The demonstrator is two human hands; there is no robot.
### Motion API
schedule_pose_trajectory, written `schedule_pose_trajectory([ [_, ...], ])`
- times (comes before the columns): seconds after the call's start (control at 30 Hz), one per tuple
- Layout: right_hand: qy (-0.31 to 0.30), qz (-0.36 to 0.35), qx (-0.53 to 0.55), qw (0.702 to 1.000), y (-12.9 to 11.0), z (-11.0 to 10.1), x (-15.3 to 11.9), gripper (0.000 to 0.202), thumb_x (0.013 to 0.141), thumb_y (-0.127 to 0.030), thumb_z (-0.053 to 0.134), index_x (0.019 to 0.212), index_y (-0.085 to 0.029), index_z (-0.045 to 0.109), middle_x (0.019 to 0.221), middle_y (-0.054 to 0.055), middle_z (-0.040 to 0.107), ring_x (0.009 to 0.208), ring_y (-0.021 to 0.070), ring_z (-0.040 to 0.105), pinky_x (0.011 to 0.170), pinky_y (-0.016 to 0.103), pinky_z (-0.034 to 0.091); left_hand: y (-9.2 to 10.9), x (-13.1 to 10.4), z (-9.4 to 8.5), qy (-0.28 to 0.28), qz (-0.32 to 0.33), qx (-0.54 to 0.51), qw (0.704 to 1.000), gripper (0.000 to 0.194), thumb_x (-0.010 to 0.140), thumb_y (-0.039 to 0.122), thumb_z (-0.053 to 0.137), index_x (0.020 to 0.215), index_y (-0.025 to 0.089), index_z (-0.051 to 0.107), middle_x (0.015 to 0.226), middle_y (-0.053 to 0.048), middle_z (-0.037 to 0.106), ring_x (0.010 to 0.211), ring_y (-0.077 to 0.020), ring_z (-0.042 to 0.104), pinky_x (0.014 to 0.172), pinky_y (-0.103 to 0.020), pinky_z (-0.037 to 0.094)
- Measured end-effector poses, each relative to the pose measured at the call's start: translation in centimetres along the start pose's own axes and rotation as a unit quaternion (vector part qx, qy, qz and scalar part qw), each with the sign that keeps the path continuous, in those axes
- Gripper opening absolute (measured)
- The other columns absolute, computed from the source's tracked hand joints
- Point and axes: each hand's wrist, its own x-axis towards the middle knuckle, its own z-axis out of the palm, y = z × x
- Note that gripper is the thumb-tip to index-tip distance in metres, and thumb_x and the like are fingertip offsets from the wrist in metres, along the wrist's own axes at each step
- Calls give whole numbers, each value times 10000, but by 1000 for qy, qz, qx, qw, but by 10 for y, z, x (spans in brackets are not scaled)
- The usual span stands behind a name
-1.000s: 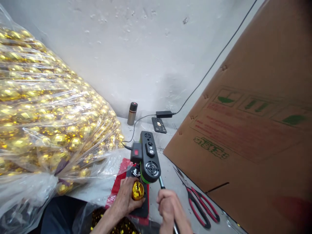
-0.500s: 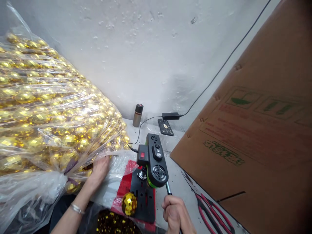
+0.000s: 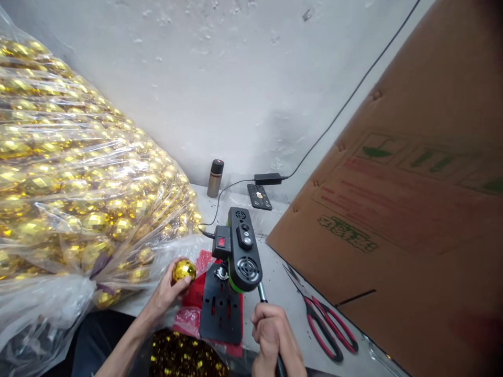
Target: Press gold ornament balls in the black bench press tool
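Note:
My left hand (image 3: 168, 290) grips a shiny gold faceted ball (image 3: 184, 270) between thumb and fingers, just left of a small black bench machine. That machine (image 3: 245, 251) has round vent grilles, a red switch and a slotted black base plate (image 3: 220, 324). Wrapped round its lever handle (image 3: 280, 365) is my right hand (image 3: 275, 340), closed, at the machine's near right. Under the base plate lies red plastic (image 3: 192, 301). At the lower edge, gold faceted pieces (image 3: 184, 356) fill a dark area whose container I cannot make out.
A big clear bag of gold balls (image 3: 78, 183) fills the left side. Large scissors (image 3: 326, 324) with red and black handles lie beside a cardboard box (image 3: 393, 220). By the wall stand a bottle (image 3: 215, 180), a phone (image 3: 259, 197) and a black adapter (image 3: 268, 179).
My left hand has come away from the bag toward the machine and now shows a gold ball. The ball that lay on the base plate is gone from there. My right hand stays on the lever.

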Motion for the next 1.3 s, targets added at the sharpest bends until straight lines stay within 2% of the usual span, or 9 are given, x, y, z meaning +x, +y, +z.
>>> schedule_pose_trajectory([
  [0.13,-41,-104,5,994,16,-7,6,313,1034,-80,447,757,-218,493,701,-25,497,622,100,524,569,247,388,-19,-18,33,-34,-63,-117,991,796,709,644,832,1302,205,533,716,75,588,517,-96,528,468,-206,373],
  [0.23,-56,-123,-3,991,20,-11,10,316,1031,-71,434,756,-223,473,675,-30,471,631,103,540,567,231,411,-19,-21,45,-38,-95,-138,985,782,721,625,838,1306,211,527,718,72,611,494,-102,561,444,-203,384],
  [0.37,-73,-95,-14,993,15,-14,11,305,1032,-62,430,773,-220,469,719,-25,502,624,88,527,571,221,416,-13,-19,45,-44,-120,-228,965,766,688,623,856,1276,245,543,954,2,703,608,-135,672,454,-205,414],
  [0.53,-70,-116,-6,991,13,-13,11,307,1033,-65,421,773,-226,445,693,-36,464,657,91,541,605,218,427,-14,-22,39,-64,-123,-264,954,646,714,547,889,1197,217,614,936,4,697,717,-130,670,547,-200,451],
  [0.73,-95,-110,-22,989,14,-15,12,301,1031,-57,406,785,-228,441,708,-39,476,666,84,551,617,207,439,-21,-23,45,-58,-118,-182,975,748,717,570,876,1292,218,552,774,48,648,530,-90,563,419,-166,317],
  [0.9,-102,-117,-27,988,15,-19,12,289,1021,-53,417,795,-226,466,716,-29,503,671,91,564,615,213,454,-25,-20,56,-100,-62,-25,993,732,715,572,845,1292,219,566,809,0,724,432,-130,578,379,-226,385],
  [1.0,-105,-117,-30,987,15,-20,12,283,1016,-48,422,802,-224,478,717,-26,513,669,94,575,609,215,457,-19,-24,62,-79,22,72,994,569,722,445,822,1220,220,662,950,-73,788,685,-244,735,597,-331,580],
  [1.1,-110,-117,-28,987,14,-20,12,283,1022,-53,417,804,-225,472,717,-28,525,670,96,584,608,215,455,-12,-27,66,-52,93,159,981,489,706,349,789,1173,224,717,1049,-105,808,948,-330,763,888,-438,599],
  [1.3,-104,-94,-26,990,12,-19,11,286,1042,-78,414,804,-224,475,734,-25,540,661,91,571,611,214,446,9,-17,70,-98,91,259,957,366,701,292,745,1057,206,755,980,-119,811,907,-352,756,828,-421,566],
])
